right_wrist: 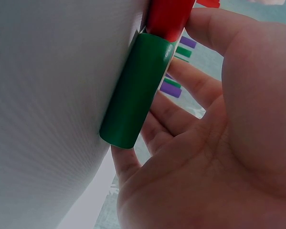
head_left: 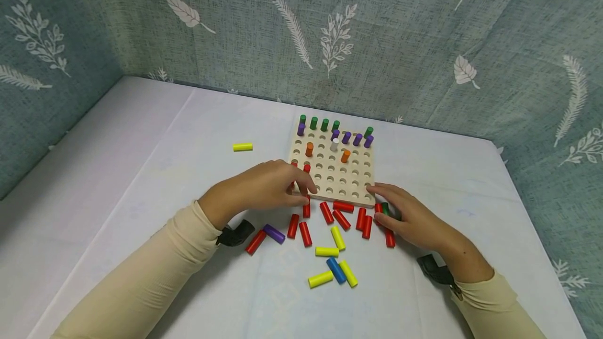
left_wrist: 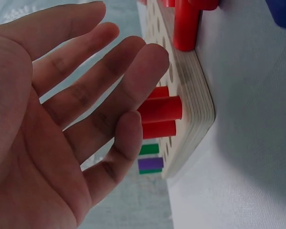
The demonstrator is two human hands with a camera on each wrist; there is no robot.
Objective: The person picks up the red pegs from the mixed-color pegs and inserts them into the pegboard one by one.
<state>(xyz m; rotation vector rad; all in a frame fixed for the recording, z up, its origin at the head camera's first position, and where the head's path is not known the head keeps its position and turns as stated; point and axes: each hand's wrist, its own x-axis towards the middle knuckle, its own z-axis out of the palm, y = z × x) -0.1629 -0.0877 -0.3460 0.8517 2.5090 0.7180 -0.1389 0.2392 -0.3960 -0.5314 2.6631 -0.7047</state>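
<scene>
My left hand hovers over the near left corner of a wooden pegboard, its fingers loosely bent and holding nothing. Behind those fingers in the left wrist view, red pegs stick out of the board. At the near right corner, my right hand has its fingertips by the board's edge, with nothing gripped. Between its thumb and fingers lie a loose green peg and a red peg; whether the thumb touches the red one I cannot tell. Green, purple, orange and white pegs stand in holes.
Several loose red pegs lie along the board's near side. Closer to me are yellow pegs and a blue peg. A purple peg lies to the left, and a lone yellow peg sits farther back. Patterned cloth hangs behind.
</scene>
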